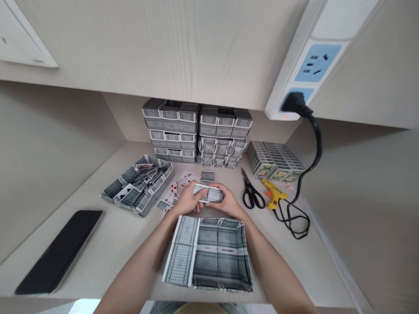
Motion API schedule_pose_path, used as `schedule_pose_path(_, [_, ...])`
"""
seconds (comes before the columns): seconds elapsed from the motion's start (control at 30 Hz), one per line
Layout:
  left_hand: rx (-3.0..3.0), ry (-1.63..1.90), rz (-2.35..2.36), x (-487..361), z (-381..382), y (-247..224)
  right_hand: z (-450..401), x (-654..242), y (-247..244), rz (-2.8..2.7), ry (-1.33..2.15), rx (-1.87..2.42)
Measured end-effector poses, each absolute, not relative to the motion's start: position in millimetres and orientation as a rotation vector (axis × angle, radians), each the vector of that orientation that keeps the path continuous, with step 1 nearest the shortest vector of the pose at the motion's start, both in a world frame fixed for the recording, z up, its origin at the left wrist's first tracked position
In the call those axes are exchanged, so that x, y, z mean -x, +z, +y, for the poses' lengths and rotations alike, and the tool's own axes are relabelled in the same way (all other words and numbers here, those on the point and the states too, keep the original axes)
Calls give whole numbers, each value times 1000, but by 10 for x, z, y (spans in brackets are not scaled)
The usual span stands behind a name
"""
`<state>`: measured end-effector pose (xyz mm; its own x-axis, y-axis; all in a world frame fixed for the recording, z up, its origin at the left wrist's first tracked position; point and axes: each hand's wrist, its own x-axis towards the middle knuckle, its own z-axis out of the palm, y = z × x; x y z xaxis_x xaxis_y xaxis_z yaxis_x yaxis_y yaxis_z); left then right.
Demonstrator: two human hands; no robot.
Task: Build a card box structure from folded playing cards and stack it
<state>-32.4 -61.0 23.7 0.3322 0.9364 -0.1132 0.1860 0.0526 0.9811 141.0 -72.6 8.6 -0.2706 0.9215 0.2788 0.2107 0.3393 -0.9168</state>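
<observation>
Both hands hold one small piece made of grey-backed playing cards [215,195] above the desk. My left hand [190,198] grips its left end, thumb on top. At the right end, my right hand [227,201] is closed round the edge. Nearer to me, between my forearms, sits an open box built from cards [218,248], with a card-covered strip along its left side. Loose cards [170,196] lie face up and face down left of my left hand. A small grey card stack [207,175] rests just beyond the hands.
Stacked card boxes [173,131] stand at the back. A card tray [140,205] and black phone [59,253] lie left. On the right are scissors [251,194], a yellow glue gun [274,194] with cable, and packed card decks [275,161]. A power strip [307,74] hangs above.
</observation>
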Motion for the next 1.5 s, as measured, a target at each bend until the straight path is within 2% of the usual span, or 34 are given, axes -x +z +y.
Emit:
schedule_pose_path(0.43, [-1472, 841, 1041, 376, -565, 234, -720, -1399, 77, -1395, 1498, 942])
schedule_pose_path(0.6, [-1356, 930, 977, 439, -503, 264, -728, -1370, 112, -1258, 1507, 967])
schedule_pose_path(0.73, [-1427, 1115, 1192, 570, -421, 267, -667, -1396, 61, -1050, 1432, 968])
schedule_pose_path(0.83, [-1776, 1209, 1497, 698, -387, 254, -616, -1419, 31, -899, 1393, 916])
schedule_pose_path(0.97, [-2268, 991, 1581, 747, -401, 185, -589, -1422, 26, -803, 1401, 880])
schedule_pose_path(1.13, [-2440, 732, 1520, 621, -439, 85, -592, -1420, 19, -770, 1430, 863])
schedule_pose_path(1.37, [-2494, 705, 1485, 596, -454, 116, -585, -1432, 6, -768, 1471, 848])
schedule_pose_path(1.5, [-2490, 860, 1458, 591, -464, 170, -593, -1438, 20, -777, 1563, 815])
